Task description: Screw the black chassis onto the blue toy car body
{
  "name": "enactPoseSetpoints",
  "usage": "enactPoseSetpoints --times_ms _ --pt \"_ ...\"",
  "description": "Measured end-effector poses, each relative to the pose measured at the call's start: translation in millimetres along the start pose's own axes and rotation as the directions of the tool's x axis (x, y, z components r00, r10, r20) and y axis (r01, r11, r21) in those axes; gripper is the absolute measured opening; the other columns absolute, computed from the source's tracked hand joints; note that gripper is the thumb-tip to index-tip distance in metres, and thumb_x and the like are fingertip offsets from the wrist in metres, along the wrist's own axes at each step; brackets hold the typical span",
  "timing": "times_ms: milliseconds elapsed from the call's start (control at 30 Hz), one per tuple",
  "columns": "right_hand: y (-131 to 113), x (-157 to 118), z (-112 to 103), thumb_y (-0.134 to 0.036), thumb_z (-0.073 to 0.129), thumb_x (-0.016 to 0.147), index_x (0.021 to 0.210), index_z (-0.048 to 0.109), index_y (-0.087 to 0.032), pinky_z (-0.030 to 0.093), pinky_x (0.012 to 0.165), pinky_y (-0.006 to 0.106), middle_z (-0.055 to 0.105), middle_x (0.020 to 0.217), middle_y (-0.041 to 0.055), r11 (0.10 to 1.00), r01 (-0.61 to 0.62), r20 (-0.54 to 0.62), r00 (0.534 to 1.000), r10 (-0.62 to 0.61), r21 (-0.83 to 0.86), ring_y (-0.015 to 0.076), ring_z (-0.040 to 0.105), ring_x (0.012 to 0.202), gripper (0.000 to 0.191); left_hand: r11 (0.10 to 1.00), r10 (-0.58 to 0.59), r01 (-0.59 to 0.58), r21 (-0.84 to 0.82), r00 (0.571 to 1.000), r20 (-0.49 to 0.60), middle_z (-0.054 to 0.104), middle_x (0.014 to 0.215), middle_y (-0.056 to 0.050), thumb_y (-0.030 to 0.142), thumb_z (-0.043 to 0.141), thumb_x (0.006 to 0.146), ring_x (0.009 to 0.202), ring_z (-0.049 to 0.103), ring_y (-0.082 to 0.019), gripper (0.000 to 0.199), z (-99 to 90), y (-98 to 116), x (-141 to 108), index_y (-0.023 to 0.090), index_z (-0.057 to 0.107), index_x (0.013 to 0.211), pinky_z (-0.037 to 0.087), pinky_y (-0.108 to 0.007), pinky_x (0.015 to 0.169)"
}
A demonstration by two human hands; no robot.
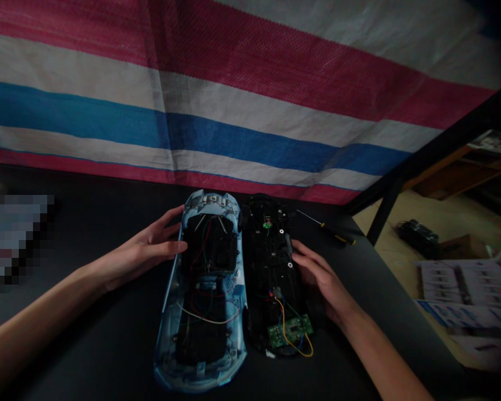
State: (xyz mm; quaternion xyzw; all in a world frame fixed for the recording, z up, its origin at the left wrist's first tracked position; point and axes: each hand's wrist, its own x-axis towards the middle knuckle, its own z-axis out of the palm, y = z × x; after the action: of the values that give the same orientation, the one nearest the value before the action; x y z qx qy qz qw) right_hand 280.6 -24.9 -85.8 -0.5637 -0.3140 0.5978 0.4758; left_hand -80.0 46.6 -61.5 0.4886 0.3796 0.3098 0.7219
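Note:
A light blue toy car body shell (241, 301) lies upside down on the dark table, its black inside and thin loose wires showing. My left hand (156, 245) grips its left side, thumb over the rim and fingers along the outside. Right beside the shell is a black toy car chassis (267, 250), carrying a green circuit board (290, 331) with a yellow wire looping off its near end. My right hand (317, 273) holds the chassis by its right edge; the thumb is hidden.
Behind the chassis, a screwdriver (338, 238) with a black and yellow handle lies near the table's right edge. A striped sheet (250, 106) hangs along the back. At far left is a pixelated object (12, 239). Printed boxes (463, 284) stand on the floor at right.

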Motion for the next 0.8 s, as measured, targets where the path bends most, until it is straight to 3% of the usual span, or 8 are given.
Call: enactPoseSetpoints --times_ms 233,800 --pt "2.2 1.6 -2.7 -0.044 0.083 0.080 0.123 0.074 -0.035 0.052 0.088 0.033 0.079 0.118 -0.0016 1.000 -0.005 0.011 1.000 0.005 0.012 0.0256 0.071 0.111 0.045 1.000 0.015 -0.015 0.008 1.000 -0.014 0.059 0.152 -0.005 0.035 0.080 0.084 0.142 0.053 -0.038 0.082 -0.4 -1.7 -0.2 0.042 0.040 0.156 0.050 -0.050 0.114" --pt "-0.2 -0.8 1.6 -0.047 0.083 0.077 0.123 0.074 -0.034 0.054 0.093 0.038 0.079 0.117 -0.0003 1.000 -0.005 -0.027 1.000 0.004 -0.017 0.0284 0.072 0.114 0.048 0.999 0.016 -0.016 0.044 1.000 -0.007 0.058 0.154 -0.006 0.037 0.078 0.086 0.142 0.052 -0.036 0.084 1.4 0.5 -0.8 0.041 0.035 0.159 0.050 -0.048 0.114"
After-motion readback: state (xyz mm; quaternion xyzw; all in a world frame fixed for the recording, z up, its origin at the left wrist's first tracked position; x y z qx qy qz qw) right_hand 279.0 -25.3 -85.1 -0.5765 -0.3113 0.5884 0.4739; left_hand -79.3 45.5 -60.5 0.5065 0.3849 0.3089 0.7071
